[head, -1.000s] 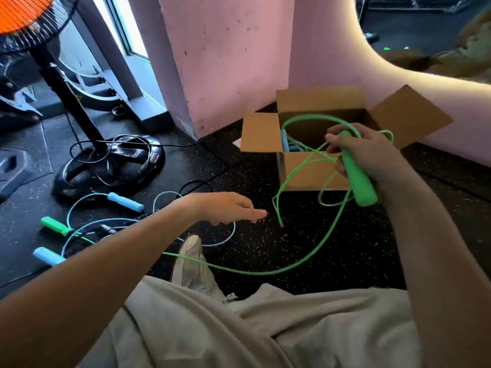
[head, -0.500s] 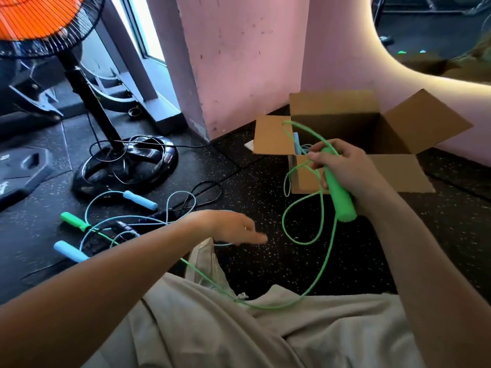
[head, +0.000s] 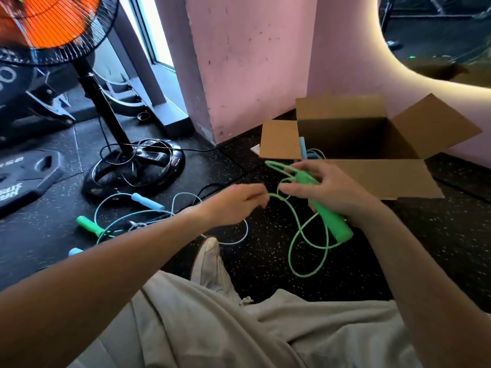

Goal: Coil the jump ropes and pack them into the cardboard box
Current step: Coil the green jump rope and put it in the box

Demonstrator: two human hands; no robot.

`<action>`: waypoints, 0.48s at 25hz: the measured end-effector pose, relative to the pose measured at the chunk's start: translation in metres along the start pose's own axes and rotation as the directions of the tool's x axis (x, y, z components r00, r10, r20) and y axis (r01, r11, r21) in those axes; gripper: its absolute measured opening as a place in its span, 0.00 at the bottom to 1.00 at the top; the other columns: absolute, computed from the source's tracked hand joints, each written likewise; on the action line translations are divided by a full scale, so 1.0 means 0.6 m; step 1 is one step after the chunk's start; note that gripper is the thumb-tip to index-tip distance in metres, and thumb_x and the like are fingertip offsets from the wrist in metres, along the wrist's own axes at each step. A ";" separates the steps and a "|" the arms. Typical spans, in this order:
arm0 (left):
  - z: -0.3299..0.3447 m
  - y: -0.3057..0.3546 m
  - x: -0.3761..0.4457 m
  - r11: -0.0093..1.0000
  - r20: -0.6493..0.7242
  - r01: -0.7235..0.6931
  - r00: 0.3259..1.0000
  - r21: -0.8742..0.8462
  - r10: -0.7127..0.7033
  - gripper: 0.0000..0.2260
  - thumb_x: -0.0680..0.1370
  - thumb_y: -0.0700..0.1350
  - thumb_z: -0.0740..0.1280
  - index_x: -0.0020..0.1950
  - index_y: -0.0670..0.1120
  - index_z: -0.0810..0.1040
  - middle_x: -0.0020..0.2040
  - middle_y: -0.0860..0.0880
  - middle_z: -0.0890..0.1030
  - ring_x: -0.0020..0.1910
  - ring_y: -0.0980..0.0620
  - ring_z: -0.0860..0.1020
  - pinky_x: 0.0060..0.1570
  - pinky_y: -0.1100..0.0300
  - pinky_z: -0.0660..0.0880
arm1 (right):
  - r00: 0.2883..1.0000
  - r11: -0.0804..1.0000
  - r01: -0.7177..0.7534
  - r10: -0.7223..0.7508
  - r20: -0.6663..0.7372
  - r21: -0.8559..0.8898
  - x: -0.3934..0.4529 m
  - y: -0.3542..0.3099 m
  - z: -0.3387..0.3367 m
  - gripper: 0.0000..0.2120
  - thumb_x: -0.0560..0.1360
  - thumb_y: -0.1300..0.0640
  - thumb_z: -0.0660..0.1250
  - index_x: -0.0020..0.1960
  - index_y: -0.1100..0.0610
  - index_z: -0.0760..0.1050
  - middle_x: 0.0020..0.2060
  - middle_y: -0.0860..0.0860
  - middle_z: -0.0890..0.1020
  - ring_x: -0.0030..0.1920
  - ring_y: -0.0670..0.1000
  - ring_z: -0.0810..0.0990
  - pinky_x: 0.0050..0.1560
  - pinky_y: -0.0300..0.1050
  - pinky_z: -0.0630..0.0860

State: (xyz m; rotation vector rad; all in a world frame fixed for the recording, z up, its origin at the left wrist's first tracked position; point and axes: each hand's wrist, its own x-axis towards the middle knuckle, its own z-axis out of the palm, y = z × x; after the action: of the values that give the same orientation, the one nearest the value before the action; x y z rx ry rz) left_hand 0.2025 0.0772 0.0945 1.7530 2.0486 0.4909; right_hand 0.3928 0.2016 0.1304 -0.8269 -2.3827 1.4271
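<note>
My right hand (head: 326,189) grips the green handle (head: 335,221) of a green jump rope, whose loops (head: 308,243) hang down to the floor. My left hand (head: 233,201) pinches the green cord right beside the right hand's fingers. The open cardboard box (head: 372,179) stands behind my hands, with a blue rope handle (head: 303,147) inside at its left corner. On the floor to the left lie a blue jump rope (head: 147,201) and the other green handle (head: 89,225), tangled together.
A black standing fan with orange blades (head: 47,19) rises at the left, its round base (head: 135,168) wrapped in black cable. A weight plate (head: 24,176) lies at far left. The pink wall (head: 252,62) is behind the box. My shoe (head: 210,264) points toward the ropes.
My left hand rose from the floor side and took hold of the green cord next to my right hand. My right hand shifted left and lower, away from the box.
</note>
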 end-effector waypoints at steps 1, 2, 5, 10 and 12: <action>-0.013 0.018 0.010 0.994 -0.090 -0.035 0.996 -0.105 0.026 0.07 0.84 0.46 0.60 0.51 0.56 0.76 0.43 0.60 0.79 0.43 0.64 0.77 0.46 0.65 0.72 | 0.996 0.997 0.030 -0.023 0.088 -0.078 0.001 -0.002 0.015 0.17 0.71 0.42 0.75 0.57 0.42 0.77 0.45 0.40 0.82 0.40 0.41 0.80 0.39 0.36 0.73; -0.026 0.035 0.019 0.982 -0.141 -0.077 0.989 -0.175 0.052 0.08 0.84 0.45 0.61 0.50 0.56 0.77 0.43 0.60 0.79 0.42 0.66 0.77 0.46 0.68 0.72 | 0.989 0.993 0.066 -0.053 0.135 -0.094 0.002 -0.001 0.028 0.13 0.72 0.43 0.75 0.55 0.42 0.78 0.41 0.40 0.83 0.38 0.40 0.81 0.39 0.36 0.73; -0.065 0.069 0.035 0.977 -0.216 -0.146 0.970 -0.154 0.111 0.07 0.83 0.48 0.63 0.46 0.55 0.78 0.39 0.57 0.80 0.37 0.60 0.78 0.41 0.62 0.73 | 0.983 0.984 0.148 -0.158 0.096 0.098 0.004 -0.002 0.035 0.10 0.81 0.50 0.66 0.45 0.54 0.79 0.33 0.46 0.82 0.27 0.47 0.76 0.30 0.42 0.74; -0.066 0.028 0.003 0.985 -0.062 -0.045 0.997 -0.169 0.035 0.17 0.82 0.55 0.62 0.36 0.50 0.72 0.26 0.54 0.73 0.25 0.53 0.71 0.32 0.58 0.71 | 0.906 0.563 0.424 -0.268 -0.328 0.710 -0.009 -0.051 -0.016 0.16 0.84 0.48 0.52 0.42 0.54 0.69 0.35 0.52 0.78 0.19 0.47 0.66 0.23 0.37 0.62; -0.047 -0.019 -0.015 0.990 -0.021 0.066 0.997 -0.128 -0.069 0.21 0.81 0.60 0.60 0.35 0.47 0.69 0.26 0.51 0.71 0.25 0.52 0.69 0.32 0.55 0.68 | 0.848 0.419 0.530 -0.283 -0.449 0.737 -0.014 -0.060 -0.054 0.18 0.85 0.47 0.50 0.42 0.53 0.68 0.36 0.51 0.78 0.20 0.48 0.65 0.25 0.40 0.60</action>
State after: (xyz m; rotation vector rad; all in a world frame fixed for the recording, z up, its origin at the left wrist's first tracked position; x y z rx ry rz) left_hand 0.1796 0.0663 0.1133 1.6063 2.0394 0.6117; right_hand 0.4026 0.2071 0.1781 -0.1010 -1.2249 1.8029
